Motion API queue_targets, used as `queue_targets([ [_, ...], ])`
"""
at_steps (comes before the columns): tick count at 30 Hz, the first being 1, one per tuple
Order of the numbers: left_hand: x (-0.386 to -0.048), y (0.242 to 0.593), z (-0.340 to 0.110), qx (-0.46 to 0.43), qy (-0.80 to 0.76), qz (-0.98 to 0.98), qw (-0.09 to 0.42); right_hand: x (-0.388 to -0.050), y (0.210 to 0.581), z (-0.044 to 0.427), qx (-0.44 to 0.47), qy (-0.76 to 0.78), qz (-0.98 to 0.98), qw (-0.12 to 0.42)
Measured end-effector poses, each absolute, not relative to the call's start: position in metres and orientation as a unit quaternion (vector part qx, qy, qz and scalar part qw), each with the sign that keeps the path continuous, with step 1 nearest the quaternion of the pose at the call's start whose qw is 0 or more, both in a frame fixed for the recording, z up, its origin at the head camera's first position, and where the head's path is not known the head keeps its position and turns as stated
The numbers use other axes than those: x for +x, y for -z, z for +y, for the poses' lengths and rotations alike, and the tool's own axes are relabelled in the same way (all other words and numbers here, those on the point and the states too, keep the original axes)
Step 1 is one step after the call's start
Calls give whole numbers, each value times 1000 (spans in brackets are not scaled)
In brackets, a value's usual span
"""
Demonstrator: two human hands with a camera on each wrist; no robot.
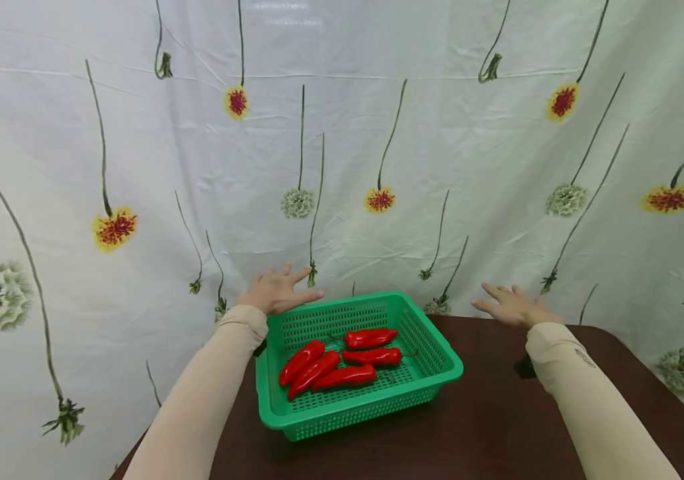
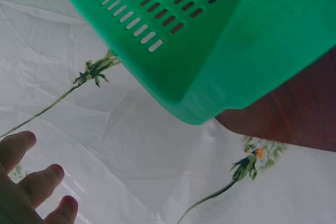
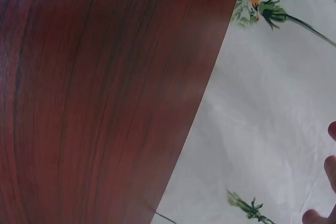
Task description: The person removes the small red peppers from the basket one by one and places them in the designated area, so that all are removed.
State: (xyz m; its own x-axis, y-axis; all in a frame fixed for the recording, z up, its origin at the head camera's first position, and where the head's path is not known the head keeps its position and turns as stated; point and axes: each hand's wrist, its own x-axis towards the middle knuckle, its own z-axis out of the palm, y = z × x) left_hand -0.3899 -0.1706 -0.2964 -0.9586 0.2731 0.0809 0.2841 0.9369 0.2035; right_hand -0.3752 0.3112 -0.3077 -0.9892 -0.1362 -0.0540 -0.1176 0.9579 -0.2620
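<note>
The left hand (image 1: 276,291) and right hand (image 1: 513,307) have fingers spread — holding nothing. Five red peppers (image 1: 324,365) lie in the green basket (image 1: 372,402) on the brown table (image 1: 486,407). Best touch them slow and soft — they may roll.

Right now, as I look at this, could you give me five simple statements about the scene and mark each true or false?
1. Five red peppers lie in the green basket. True.
2. The left hand is nearer the green basket than the right hand. True.
3. The right hand grips a pepper. False: it holds nothing.
4. The green basket stands on a dark table. True.
5. The white cloth behind is unpatterned. False: flowers are printed on it.
</note>
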Motion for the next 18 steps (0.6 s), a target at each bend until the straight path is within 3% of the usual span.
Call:
queue_targets([
  [7, -389, 299, -168, -185, 127, -972, 68, -378, 309, 304, -102, 162, 981, 35],
  [18, -374, 299, -182, -210, 200, -952, 94, -380, 304, 289, -132, 222, 965, 44],
])
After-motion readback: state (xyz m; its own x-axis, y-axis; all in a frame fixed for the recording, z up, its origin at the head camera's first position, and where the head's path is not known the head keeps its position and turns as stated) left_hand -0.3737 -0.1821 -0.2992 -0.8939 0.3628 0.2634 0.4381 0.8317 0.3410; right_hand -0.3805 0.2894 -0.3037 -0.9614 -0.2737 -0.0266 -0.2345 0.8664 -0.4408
